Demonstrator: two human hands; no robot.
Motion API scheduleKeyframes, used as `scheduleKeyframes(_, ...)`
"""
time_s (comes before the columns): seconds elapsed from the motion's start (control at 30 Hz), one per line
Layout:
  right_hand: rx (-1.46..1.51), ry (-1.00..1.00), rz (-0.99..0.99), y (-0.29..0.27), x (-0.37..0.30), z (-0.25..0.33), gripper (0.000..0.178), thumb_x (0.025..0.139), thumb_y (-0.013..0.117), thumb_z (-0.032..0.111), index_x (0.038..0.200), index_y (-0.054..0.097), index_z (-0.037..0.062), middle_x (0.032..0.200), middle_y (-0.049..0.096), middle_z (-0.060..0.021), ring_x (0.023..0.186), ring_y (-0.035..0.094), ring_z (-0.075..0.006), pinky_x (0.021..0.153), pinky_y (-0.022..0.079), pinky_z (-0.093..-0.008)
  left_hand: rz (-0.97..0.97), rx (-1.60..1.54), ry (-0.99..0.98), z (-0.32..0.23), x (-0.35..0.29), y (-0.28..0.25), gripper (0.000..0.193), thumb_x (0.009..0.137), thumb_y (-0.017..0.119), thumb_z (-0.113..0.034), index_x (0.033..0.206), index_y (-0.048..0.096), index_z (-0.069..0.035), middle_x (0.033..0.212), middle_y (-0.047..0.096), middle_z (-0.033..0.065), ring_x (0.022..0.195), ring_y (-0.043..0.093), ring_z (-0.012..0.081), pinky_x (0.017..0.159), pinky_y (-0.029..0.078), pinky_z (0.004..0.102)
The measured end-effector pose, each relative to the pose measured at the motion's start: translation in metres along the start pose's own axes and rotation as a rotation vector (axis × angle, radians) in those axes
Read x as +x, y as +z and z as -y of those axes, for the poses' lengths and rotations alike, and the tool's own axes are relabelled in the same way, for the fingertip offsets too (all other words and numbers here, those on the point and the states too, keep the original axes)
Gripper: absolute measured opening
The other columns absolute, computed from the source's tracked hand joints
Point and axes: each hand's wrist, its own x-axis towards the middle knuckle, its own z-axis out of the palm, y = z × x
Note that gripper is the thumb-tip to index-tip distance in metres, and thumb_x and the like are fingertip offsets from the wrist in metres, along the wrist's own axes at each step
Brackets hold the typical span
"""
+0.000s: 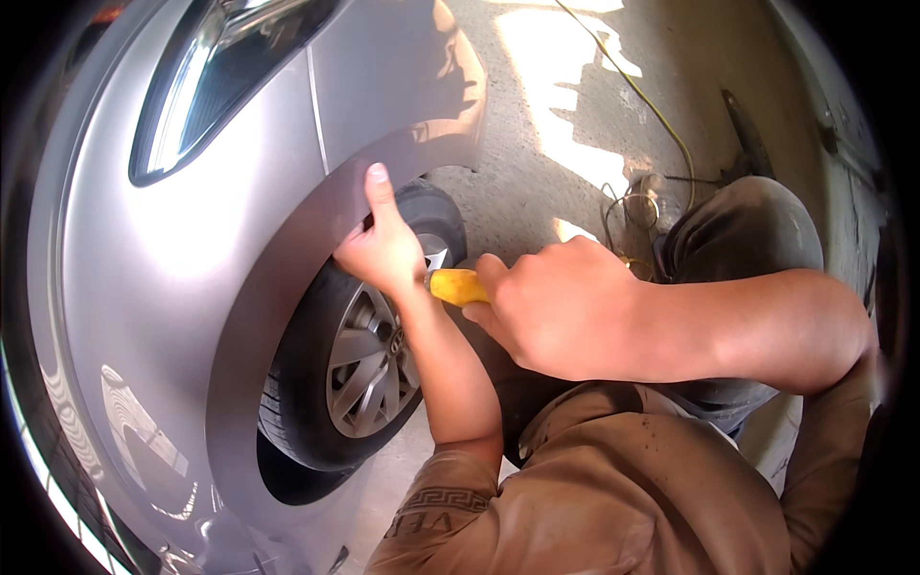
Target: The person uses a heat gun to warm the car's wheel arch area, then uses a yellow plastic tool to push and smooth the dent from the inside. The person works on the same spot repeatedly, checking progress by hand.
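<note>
The silver car fender (383,86) curves over the front wheel (359,374), which has a black tyre and a spoked alloy rim. My left hand (388,244) grips the wheel-arch edge, its thumb stretched up along the outer panel and its fingers curled out of sight behind the lip. Close by my left wrist, my right hand (565,307) is closed around a tool with a yellow handle (456,286). The handle points left toward the wheel arch. The tool's working end is hidden behind my left wrist, so its kind cannot be made out.
A headlight (225,77) sits in the car's front corner at the upper left. A yellow-green cord (661,115) runs over the sunlit concrete floor (517,125). My bent knee (757,230) is at the right, near a wall (853,182).
</note>
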Motion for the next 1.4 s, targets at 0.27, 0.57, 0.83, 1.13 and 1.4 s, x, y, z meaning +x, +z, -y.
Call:
scheduleKeyframes(0.27, -0.065, -0.018, -0.023, -0.003, 0.001, 0.008, 0.036, 0.1, 0.056, 0.035, 0.098, 0.056, -0.0018, 0.058, 0.062, -0.019, 0.054, 0.065, -0.0395, 0.051, 0.054, -0.0486, -0.069, -0.244, 0.07, 0.012, 0.01, -0.022, 0.035, 0.092, 0.077, -0.027, 0.094, 0.069, 0.006, 0.077, 0.065, 0.0028, 0.073, 0.058, 0.011, 0.069, 0.049, 0.0271)
scheduleKeyframes(0.57, -0.103, 0.015, 0.007, -0.005, 0.006, 0.015, 0.036, 0.1, 0.054, 0.034, 0.097, 0.058, -0.0022, 0.062, 0.065, -0.0187, 0.058, 0.067, -0.0387, 0.057, 0.055, -0.049, -0.02, -0.065, 0.174, -0.014, 0.015, -0.005, 0.024, 0.082, 0.084, -0.02, 0.09, 0.075, 0.0, 0.084, 0.074, 0.0104, 0.077, 0.07, 0.0243, 0.076, 0.053, 0.0366)
scheduleKeyframes(0.83, -0.049, -0.005, -0.098, -0.018, 0.0, 0.008, 0.031, 0.099, 0.06, 0.03, 0.097, 0.053, 0.0001, 0.054, 0.057, -0.018, 0.051, 0.061, -0.0409, 0.048, 0.049, -0.0506, 0.396, 0.565, -0.192, 0.017, -0.024, -0.007, 0.033, 0.084, 0.077, -0.035, 0.082, 0.071, -0.002, 0.072, 0.071, 0.0137, 0.066, 0.069, 0.0325, 0.065, 0.053, 0.0388)
scheduleKeyframes(1.13, 0.13, -0.105, -0.038, -0.04, -0.024, 0.026, 0.031, 0.099, 0.062, 0.032, 0.099, 0.052, 0.0017, 0.054, 0.057, -0.0169, 0.048, 0.06, -0.0385, 0.047, 0.049, -0.0482, 0.26, -0.438, -0.109, -0.029, -0.028, -0.025, 0.017, 0.088, 0.068, 0.0, 0.104, 0.07, 0.004, 0.098, 0.074, 0.0119, 0.093, 0.071, 0.0189, 0.086, 0.055, 0.0315)
scheduleKeyframes(1.4, 0.174, -0.11, -0.096, -0.036, -0.022, 0.022, 0.032, 0.099, 0.063, 0.032, 0.103, 0.054, 0.0018, 0.054, 0.055, -0.0158, 0.047, 0.059, -0.0379, 0.047, 0.048, -0.047, 0.251, -0.754, -0.357, -0.006, -0.036, 0.012, 0.041, 0.094, 0.06, 0.001, 0.134, 0.056, 0.008, 0.129, 0.066, 0.0177, 0.12, 0.062, 0.0217, 0.103, 0.047, 0.032)
